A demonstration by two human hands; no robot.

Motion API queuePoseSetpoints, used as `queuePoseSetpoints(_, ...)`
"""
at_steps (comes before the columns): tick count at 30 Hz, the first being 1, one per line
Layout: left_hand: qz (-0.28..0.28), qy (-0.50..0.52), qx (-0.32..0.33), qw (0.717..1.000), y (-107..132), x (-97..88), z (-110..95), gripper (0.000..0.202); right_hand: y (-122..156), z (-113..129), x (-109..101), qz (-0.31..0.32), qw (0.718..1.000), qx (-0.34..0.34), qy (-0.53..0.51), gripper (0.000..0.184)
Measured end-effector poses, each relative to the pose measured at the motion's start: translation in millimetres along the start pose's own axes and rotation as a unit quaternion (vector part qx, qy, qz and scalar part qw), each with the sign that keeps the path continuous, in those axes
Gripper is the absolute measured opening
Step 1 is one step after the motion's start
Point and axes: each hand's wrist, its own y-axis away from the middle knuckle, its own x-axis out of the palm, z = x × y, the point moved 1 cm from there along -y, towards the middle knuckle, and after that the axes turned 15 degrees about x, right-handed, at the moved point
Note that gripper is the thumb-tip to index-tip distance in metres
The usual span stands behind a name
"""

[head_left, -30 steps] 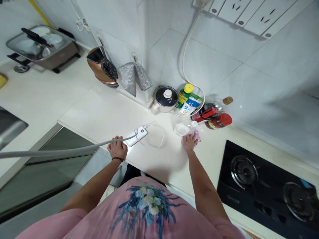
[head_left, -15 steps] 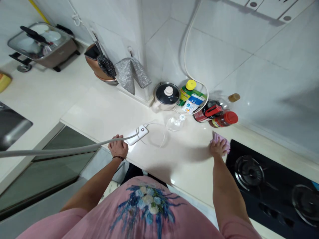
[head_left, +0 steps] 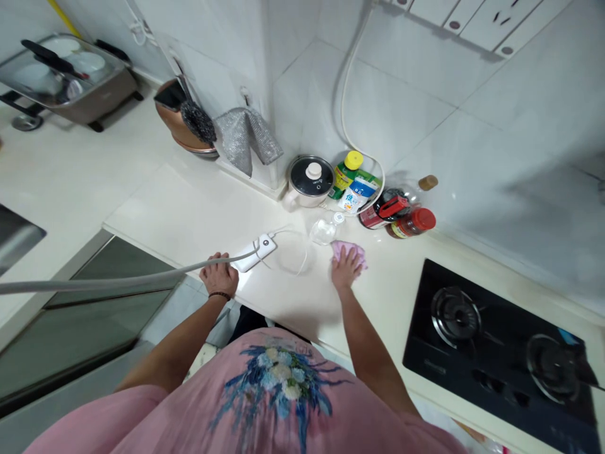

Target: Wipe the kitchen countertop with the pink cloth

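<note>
My right hand point(head_left: 345, 271) presses a pink cloth point(head_left: 355, 250) against the white countertop point(head_left: 302, 302), its fingers spread over the cloth. A clear bottle with a white cap point(head_left: 323, 231) stands just left of the cloth's far edge. My left hand point(head_left: 218, 277) rests on the counter's front edge with its fingers stretched out, holding nothing. Right beside it lies a white power bank point(head_left: 256, 252) with a thin white cable looped on the counter. A thick grey cable point(head_left: 118, 282) passes over my left fingers.
A small lidded pot point(head_left: 309, 181), a yellow-capped bottle point(head_left: 347, 173), a white-and-blue packet point(head_left: 358, 192) and red-topped bottles point(head_left: 411, 223) line the wall. A black gas hob point(head_left: 501, 353) sits right. Far left stand a glass-lidded pan point(head_left: 94, 94) and a sink point(head_left: 16, 236).
My right hand has slid the pink cloth left across the counter, away from the hob to beside the clear bottle. My left hand stays on the counter edge. The view has shifted slightly.
</note>
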Motion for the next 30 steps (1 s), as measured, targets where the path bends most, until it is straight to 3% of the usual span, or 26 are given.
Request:
queuePoseSetpoints(3, -0.001, 0.002, 0.004, 1.0, 0, -0.8, 0, 0.056, 39, 16, 13, 0.031, 0.998, -0.046, 0.015, 0.068)
queuePoseSetpoints(7, -0.003, 0.007, 0.01, 1.0, 0, -1.3, 0, 0.057, 54, -8, 16, 0.04, 0.993, -0.108, 0.004, 0.065)
queuePoseSetpoints(10, -0.006, 0.012, 0.009, 1.0, 0, -1.6, -1, 0.057, 41, -57, 7, 0.015, 0.997, -0.07, -0.005, 0.065)
queuePoseSetpoints(16, -0.008, 0.03, 0.013, 0.999, 1, -1.2, -1, 0.06, 32, -185, -18, -0.053, 0.99, 0.124, -0.033, 0.069)
queuePoseSetpoints(19, -0.003, 0.031, 0.011, 0.999, 0, 0.4, 1, 0.06, 47, -214, -22, -0.096, 0.983, 0.153, -0.027, 0.069)
queuePoseSetpoints(21, 0.0, 0.031, 0.01, 0.999, 0, 1.5, 2, 0.06, 57, -213, -18, -0.108, 0.982, 0.15, -0.023, 0.07)
queuePoseSetpoints(24, -0.002, 0.039, 0.01, 0.999, 0, 2.1, 3, 0.061, 69, -189, -6, -0.109, 0.982, 0.152, -0.02, 0.068)
queuePoseSetpoints(27, -0.007, 0.046, 0.014, 0.999, 1, 1.3, 3, 0.061, 84, -144, 9, -0.089, 0.986, 0.137, -0.014, 0.068)
queuePoseSetpoints(30, -0.005, 0.038, 0.015, 0.999, 1, 0.3, 3, 0.059, 107, -87, 24, -0.039, 0.998, 0.054, 0.005, 0.068)
